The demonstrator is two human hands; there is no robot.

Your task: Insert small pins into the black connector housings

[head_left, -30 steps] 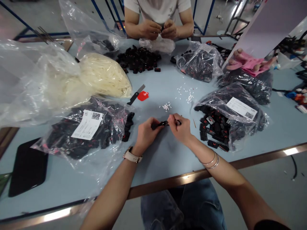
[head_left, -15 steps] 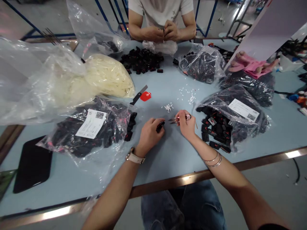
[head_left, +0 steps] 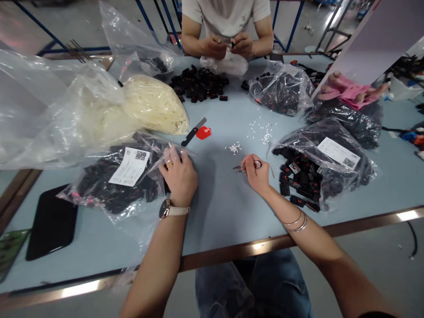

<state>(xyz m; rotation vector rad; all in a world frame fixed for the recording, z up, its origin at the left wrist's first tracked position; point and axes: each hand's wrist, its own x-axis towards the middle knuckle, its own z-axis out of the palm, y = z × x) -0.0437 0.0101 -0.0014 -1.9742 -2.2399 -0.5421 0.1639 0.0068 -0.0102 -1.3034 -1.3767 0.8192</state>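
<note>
My left hand (head_left: 179, 173) lies on the mouth of the left clear plastic bag (head_left: 96, 185), fingers spread over its edge. Black connector housings fill this bag, and my palm hides those by its opening. In my right hand (head_left: 256, 176) is a pair of small snips (head_left: 239, 168), the pointed blades facing left just above the table. A small pile of white slivers (head_left: 234, 148) lies beyond the blades, with more white pieces (head_left: 266, 136) scattered farther right. Close to my right wrist, black connector housings (head_left: 300, 179) spill from another clear bag (head_left: 347, 172).
A knife (head_left: 194, 132) lies beside a red piece (head_left: 203, 132). Bags of cream-coloured parts (head_left: 155, 104) stand at left, above a black tablet-like slab (head_left: 53, 223). Across the table a co-worker's hands (head_left: 228, 46) work behind a heap of black housings (head_left: 198, 84). Pink gloves (head_left: 351, 90) rest at right.
My left hand has moved left from the snips to the bag; the black connector housing it held is no longer visible. My right hand stays nearly in place with the snips.
</note>
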